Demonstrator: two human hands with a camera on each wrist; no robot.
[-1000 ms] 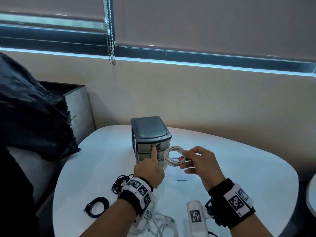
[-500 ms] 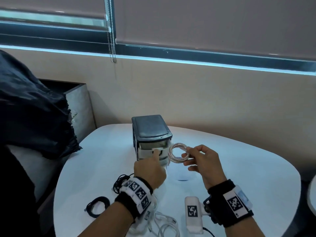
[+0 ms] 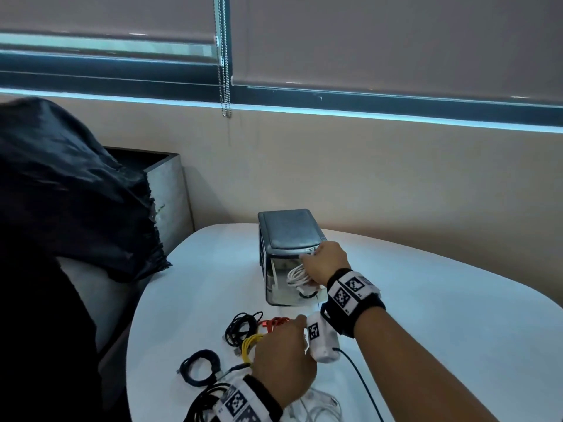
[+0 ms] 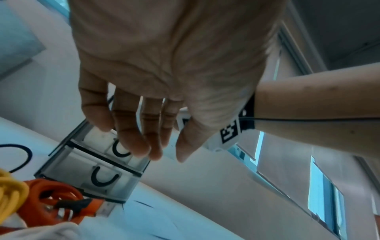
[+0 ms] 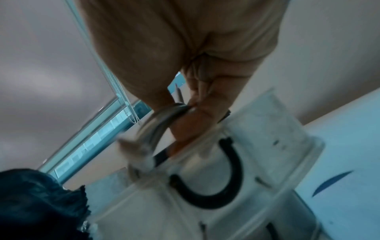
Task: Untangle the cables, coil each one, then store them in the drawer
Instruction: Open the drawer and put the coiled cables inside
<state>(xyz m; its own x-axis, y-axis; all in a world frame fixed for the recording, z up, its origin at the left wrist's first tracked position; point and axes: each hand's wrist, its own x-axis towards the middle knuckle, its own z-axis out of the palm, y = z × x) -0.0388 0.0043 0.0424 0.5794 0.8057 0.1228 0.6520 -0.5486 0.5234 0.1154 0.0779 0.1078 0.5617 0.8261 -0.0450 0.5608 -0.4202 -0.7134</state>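
Right hand point(image 3: 324, 263) pinches a coiled white cable point(image 3: 297, 277) between thumb and fingers, as the right wrist view confirms point(image 5: 156, 129). The coil hangs below that grip, inside the pulled-out top drawer point(image 3: 281, 287) of a small drawer unit point(image 3: 289, 233); whether the coil rests on the drawer floor cannot be told. The unit has a dark top and clear drawer fronts with black U-shaped handles.

Left hand point(image 3: 285, 357) holds nothing: fingers point(image 4: 131, 129) straight and relaxed, palm down, above the table point(image 3: 426, 315) on the near side of the unit. Beside and below this hand lie loose cables: an orange cable point(image 3: 274, 322), a yellow cable point(image 3: 251, 342), a tangled black cable point(image 3: 242, 325) and a coiled dark cable point(image 3: 199, 367) further out to its left. More white cable point(image 3: 316, 409) lies at the near table edge, by the left wrist.
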